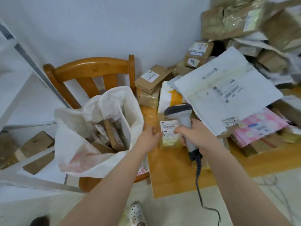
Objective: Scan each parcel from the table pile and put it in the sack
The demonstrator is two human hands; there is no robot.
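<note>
Scanning: R grip (197, 139) closed round scanner (183, 119), aimed at parcel (169, 128); L grip (149, 137) at its 9 o'clock edge, hold unclear. Risk: parcel shifts, misread.

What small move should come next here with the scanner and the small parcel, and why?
Likely tilt the scanner in the right hand onto the label and trigger it: the small parcel lies label-up on the table, the left hand touching its edge.

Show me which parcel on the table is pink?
The flat pink parcel with pale flowers, on the right side of the table, partly tucked under the big white mailer. The other parcels are brown or white.
</note>
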